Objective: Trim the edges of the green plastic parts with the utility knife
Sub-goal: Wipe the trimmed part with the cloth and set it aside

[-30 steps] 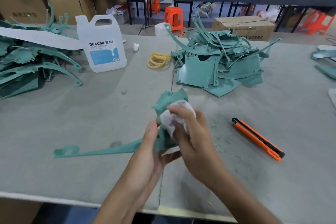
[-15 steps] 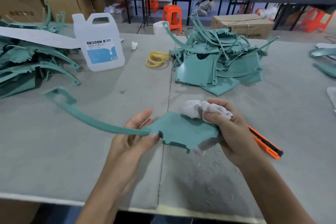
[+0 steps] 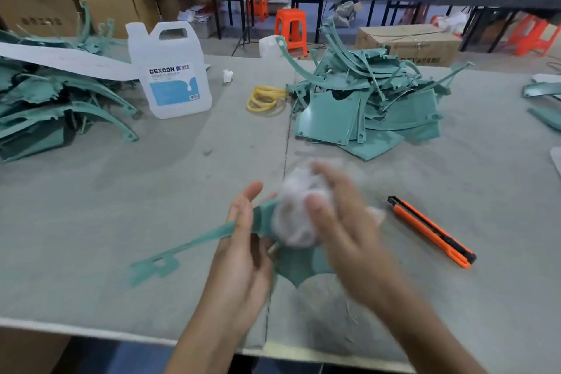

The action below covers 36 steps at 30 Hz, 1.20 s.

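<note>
1. Low centre of the frame: the left hand (image 3: 243, 240) pinches the green part (image 3: 188, 244), its strip pointing lower left.
2. The blurred right hand (image 3: 343, 222) has its fingers closed on a white cloth (image 3: 294, 215). Wipe along the edges and brace the part firmly.
3. The knife (image 3: 431, 231) lies on the bench (image 3: 121, 191), at right.

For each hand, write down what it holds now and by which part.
The left hand pinches the green plastic part where its thin arm joins the wide plate. The right hand, blurred, grips a white cloth wad against that plate.
</note>
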Tool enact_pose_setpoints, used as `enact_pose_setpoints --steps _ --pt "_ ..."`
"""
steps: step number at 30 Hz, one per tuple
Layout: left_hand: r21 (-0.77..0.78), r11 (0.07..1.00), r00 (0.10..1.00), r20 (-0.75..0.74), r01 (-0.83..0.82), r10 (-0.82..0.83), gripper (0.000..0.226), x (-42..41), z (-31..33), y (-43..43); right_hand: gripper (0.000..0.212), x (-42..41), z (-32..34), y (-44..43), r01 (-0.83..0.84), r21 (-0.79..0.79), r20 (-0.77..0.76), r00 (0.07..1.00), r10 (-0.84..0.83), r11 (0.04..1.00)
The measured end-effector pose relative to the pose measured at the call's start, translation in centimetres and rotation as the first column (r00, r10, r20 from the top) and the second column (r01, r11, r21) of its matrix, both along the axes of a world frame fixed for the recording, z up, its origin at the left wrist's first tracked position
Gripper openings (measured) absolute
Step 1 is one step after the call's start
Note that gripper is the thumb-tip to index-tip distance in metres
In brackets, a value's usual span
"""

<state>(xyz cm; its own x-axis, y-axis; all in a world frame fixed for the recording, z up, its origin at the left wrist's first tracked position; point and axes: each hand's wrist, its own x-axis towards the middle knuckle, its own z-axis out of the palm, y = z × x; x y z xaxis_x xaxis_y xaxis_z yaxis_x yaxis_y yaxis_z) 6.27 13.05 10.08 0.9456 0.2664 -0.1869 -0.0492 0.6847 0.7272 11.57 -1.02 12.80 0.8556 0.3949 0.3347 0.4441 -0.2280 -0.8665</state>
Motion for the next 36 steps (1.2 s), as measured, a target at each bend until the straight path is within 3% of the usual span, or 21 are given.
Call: enact_pose_setpoints --steps 3,5,7,12,15,20,22,24,26,29,32,34,36 --pt "-0.068 0.997 0.999 -0.008 0.042 -0.042 0.035 -0.3 -0.1 -0.8 0.040 -2.4 -1.5 3.5 -0.151 -0.103 0.084 0.984 0.160 0.983" --pt "-0.053 0.993 0.995 0.026 0.102 -0.100 0.062 0.0 1.1 -0.7 0.044 -1.2 -1.8 3.4 -0.128 -0.243 0.157 0.973 0.169 0.962" --pt "0.030 0.992 0.992 0.021 0.123 -0.124 0.096 0.0 1.8 -0.1 0.046 0.0 -2.1 3.0 -0.013 -0.351 0.257 0.960 0.110 0.936" --pt "0.025 0.997 0.995 0.062 0.074 -0.076 0.105 0.0 1.3 -0.3 0.044 1.2 -3.0 2.9 0.266 -0.299 0.243 0.950 -0.197 0.917" --pt "0.021 0.999 0.998 0.048 0.033 -0.034 0.100 0.0 1.5 -0.7 0.039 0.3 -3.4 3.2 0.242 -0.164 0.125 0.967 -0.224 0.956" --pt "-0.054 0.998 0.999 0.028 -0.030 0.031 0.095 0.7 2.1 -0.4 0.047 -2.4 -5.4 3.8 0.075 -0.168 0.294 0.956 -0.023 0.983" --pt "-0.017 0.996 0.993 0.079 -0.088 0.089 0.092 0.7 2.7 1.0 0.044 -1.0 -6.3 1.8 0.129 -0.200 0.277 0.958 -0.070 0.971" --pt "0.044 0.988 0.984 0.111 -0.148 0.143 0.081 0.8 3.3 2.3 0.044 0.3 -6.9 -0.1 0.213 -0.202 0.180 0.968 -0.177 0.956" --pt "0.129 0.979 0.984 0.106 -0.158 0.145 0.056 1.1 3.5 3.0 0.040 1.3 -6.9 -1.3 0.257 -0.163 -0.027 0.964 -0.265 0.953" --pt "0.288 0.955 0.998 0.015 -0.065 0.064 0.022 1.1 3.1 3.4 0.016 2.8 -5.6 -2.3 0.335 0.075 -0.248 0.919 -0.308 0.939" --pt "0.459 0.883 0.994 -0.087 0.102 -0.070 0.026 0.8 2.4 2.8 0.033 2.8 -3.1 -2.2 0.130 0.248 -0.305 0.951 -0.050 0.960" --pt "0.478 0.869 0.990 -0.114 0.124 -0.078 0.024 0.8 2.0 2.5 0.035 2.1 -2.1 -1.8 -0.004 0.163 -0.317 0.947 0.056 0.987" --pt "0.448 0.887 0.989 -0.131 0.115 -0.062 0.024 1.1 1.7 2.6 0.025 1.7 -1.8 -2.0 -0.030 0.144 -0.346 0.935 0.078 0.989"
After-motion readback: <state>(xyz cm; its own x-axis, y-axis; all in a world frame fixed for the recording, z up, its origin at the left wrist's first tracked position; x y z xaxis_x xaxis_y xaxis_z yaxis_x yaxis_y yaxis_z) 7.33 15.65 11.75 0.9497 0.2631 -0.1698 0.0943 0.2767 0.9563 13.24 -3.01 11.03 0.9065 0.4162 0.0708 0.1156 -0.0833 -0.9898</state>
